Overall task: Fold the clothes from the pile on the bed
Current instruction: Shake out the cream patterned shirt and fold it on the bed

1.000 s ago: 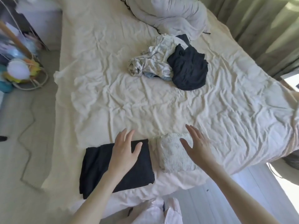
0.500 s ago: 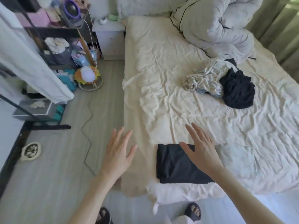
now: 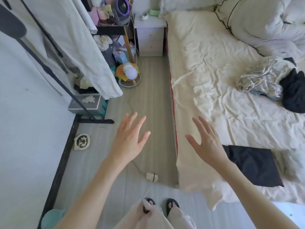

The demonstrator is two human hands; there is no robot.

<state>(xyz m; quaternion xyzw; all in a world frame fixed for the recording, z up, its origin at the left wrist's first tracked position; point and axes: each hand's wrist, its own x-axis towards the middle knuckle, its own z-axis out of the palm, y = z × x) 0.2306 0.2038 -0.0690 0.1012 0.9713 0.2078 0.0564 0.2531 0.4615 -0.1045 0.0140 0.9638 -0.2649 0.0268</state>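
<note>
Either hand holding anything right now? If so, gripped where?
Nothing held. Left hand and right hand are both open, fingers spread, in the air.

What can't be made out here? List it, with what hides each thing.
All in the head view:
- Pile of unfolded clothes: cut off by the right edge; the number of garments is unclear.
- Folded black garment: near corner hidden behind the right hand.
- Pale folded piece: blurred, cut by the right edge.
- Left hand: open, holding nothing.

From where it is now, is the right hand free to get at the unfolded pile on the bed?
Probably yes. The right hand is open and empty, with only bare sheet between it and the pile. The pile lies well up the bed, so a lean may be needed.
</note>
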